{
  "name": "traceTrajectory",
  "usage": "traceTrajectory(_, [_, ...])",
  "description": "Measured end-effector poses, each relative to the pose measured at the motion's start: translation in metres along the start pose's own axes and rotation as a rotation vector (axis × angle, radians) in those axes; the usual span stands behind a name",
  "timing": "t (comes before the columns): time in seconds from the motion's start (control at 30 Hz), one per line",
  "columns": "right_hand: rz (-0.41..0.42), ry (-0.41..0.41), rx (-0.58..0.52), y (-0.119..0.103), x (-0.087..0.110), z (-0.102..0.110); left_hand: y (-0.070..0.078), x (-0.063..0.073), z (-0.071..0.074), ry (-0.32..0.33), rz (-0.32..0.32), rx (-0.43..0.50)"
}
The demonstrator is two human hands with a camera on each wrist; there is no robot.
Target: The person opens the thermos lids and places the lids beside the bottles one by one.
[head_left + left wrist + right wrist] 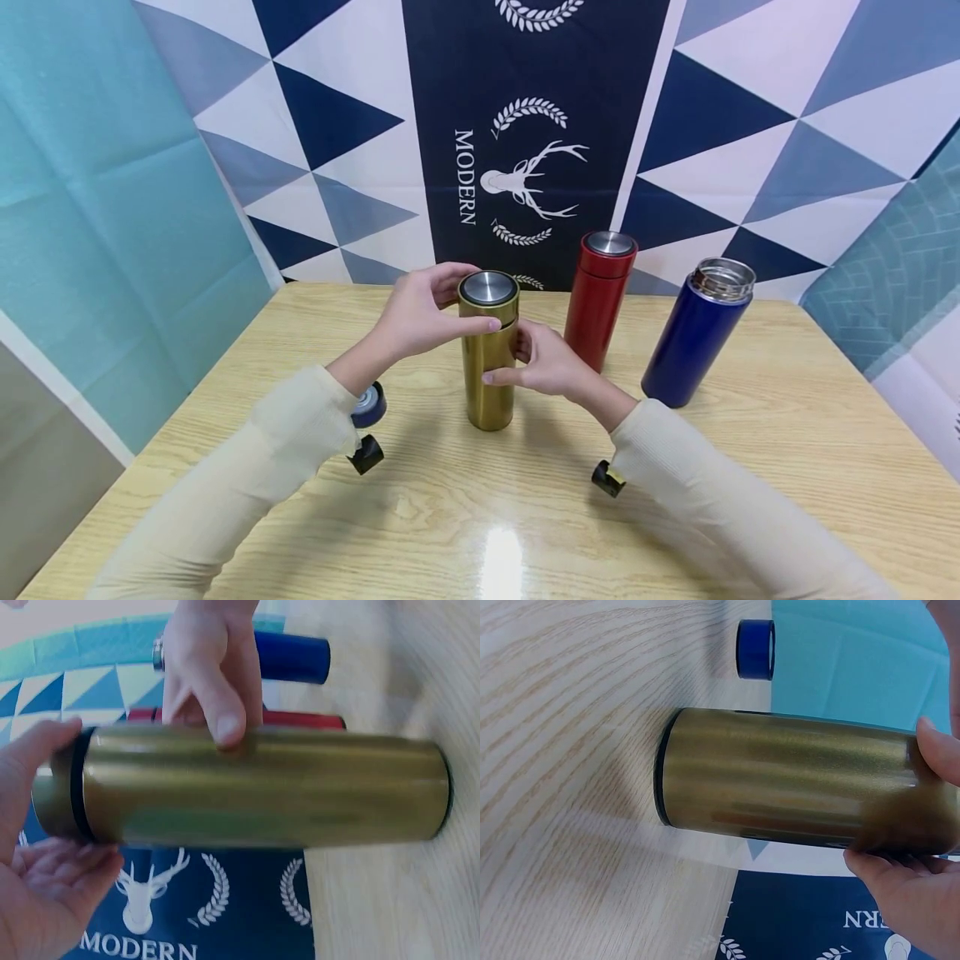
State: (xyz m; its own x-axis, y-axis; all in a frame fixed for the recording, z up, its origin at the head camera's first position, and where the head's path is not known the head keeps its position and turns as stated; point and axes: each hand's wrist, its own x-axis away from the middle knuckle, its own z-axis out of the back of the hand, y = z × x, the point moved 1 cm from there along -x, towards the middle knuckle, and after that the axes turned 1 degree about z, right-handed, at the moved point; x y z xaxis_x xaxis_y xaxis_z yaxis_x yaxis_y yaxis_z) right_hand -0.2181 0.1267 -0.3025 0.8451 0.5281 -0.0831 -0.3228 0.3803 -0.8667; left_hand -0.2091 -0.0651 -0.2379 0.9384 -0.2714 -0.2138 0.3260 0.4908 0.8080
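Observation:
A gold thermos (489, 400) with a silver-topped lid (489, 288) is upright between both hands, its base on or just above the table. My left hand (420, 312) holds the lid end, thumb on the near side and fingers behind. My right hand (551, 362) grips the body lower down, its thumb across the front. A dark band between lid and body shows in the left wrist view, where the gold thermos (270, 787) spans the picture beside my left hand (45, 892). In the right wrist view, my right hand (907, 896) holds its upper part.
To the right stands a red thermos (596, 308) with its lid on. Farther right, a blue thermos (688, 342) has its metal mouth uncovered. A blue lid (369, 408) lies on the wooden table (420, 533), partly behind my left sleeve. A patterned cloth (345, 150) hangs behind.

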Motion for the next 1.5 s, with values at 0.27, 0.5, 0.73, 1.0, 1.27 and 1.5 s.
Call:
traceTrajectory(0.27, [-0.016,0.007,0.023,-0.001,0.001,0.001,0.008,0.011,-0.009,0.145,-0.013,-0.103])
traceTrajectory(0.5, [-0.010,0.007,0.022,-0.003,0.001,0.000,0.003,0.007,0.000,0.040,0.010,-0.091])
traceTrajectory(0.73, [-0.027,0.009,-0.002,-0.001,0.000,0.000,-0.021,-0.018,0.020,-0.349,-0.035,0.227])
traceTrajectory(1.0, [-0.049,-0.003,-0.002,-0.001,0.001,0.000,-0.035,-0.041,0.024,-0.562,-0.076,0.406])
traceTrajectory(1.27, [-0.022,-0.003,-0.014,-0.004,0.003,-0.003,-0.038,-0.049,0.018,-0.623,-0.098,0.497])
traceTrajectory(1.5, [-0.021,0.008,-0.010,-0.003,0.002,-0.002,-0.033,-0.052,0.015,-0.599,-0.123,0.459])
